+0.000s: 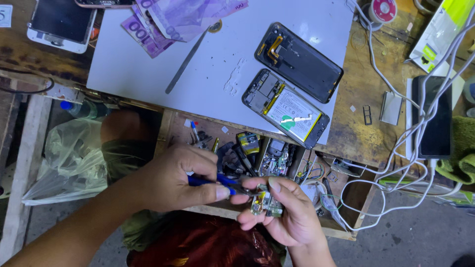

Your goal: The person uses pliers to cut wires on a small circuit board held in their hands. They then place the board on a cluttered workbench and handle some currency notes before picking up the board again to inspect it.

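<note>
Hands are working close to the lap: the left hand (180, 180) is gripping a blue-handled tool (213, 181), its tip meeting a small circuit board (266, 202) that the right hand (284, 210) is pinching between thumb and fingers. Just beyond them an open drawer (257, 155) is lying full of spare parts and small tools. Farther off, on the white mat (213, 74), an opened phone (285, 108) is showing its battery — beside it a dark back cover (299, 62) is resting. Metal tweezers (185, 62) are lying near purple banknotes (173, 20) at the mat's far edge — white cables (396, 99) are trailing to the right.
</note>
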